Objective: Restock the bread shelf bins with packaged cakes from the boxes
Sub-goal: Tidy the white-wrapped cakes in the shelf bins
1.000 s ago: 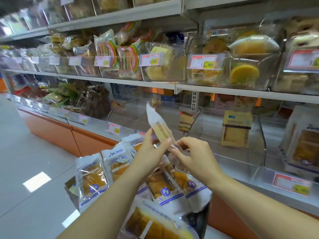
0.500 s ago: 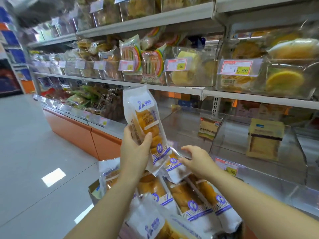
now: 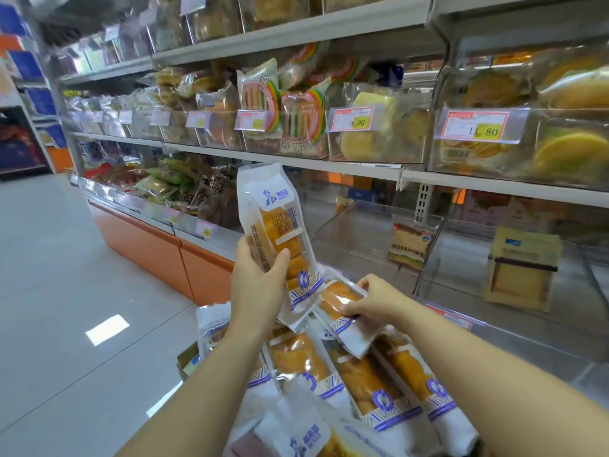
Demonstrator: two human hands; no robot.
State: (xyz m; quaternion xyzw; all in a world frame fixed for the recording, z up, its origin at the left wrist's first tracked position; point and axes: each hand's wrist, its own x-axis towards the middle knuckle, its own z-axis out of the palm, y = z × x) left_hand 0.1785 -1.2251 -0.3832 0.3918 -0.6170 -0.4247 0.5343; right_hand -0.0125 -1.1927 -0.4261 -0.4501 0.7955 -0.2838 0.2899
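Head, left grip: I saw the left hand (image 3: 260,285) curled round an upright cake pack (image 3: 280,232), long axis vertical.
Head, right grip: the right hand (image 3: 372,300) pinched a second pack (image 3: 342,313) lying on the box stock (image 3: 372,367).
Bin: the clear bin (image 3: 349,225) sat just beyond the upright pack. I judged the left hand nearer.
Obstacle: a lone bread pack (image 3: 410,245) stood inside.

The box (image 3: 186,359) stands before the shelving, low in the view, with cake packs (image 3: 362,374) lying side by side in it. Above it the left hand (image 3: 260,285) holds a raised cake pack (image 3: 276,232) upright. To its right, the right hand (image 3: 372,300) grips a second cake pack (image 3: 342,313) lying on top of those in the box. Behind the hands two bins stand side by side: the left bin (image 3: 333,225) holds one package (image 3: 410,245) at its back, and the right bin (image 3: 428,258) holds another package (image 3: 520,268). Above them the middle shelf (image 3: 329,164) carries a row of filled bins (image 3: 379,143).
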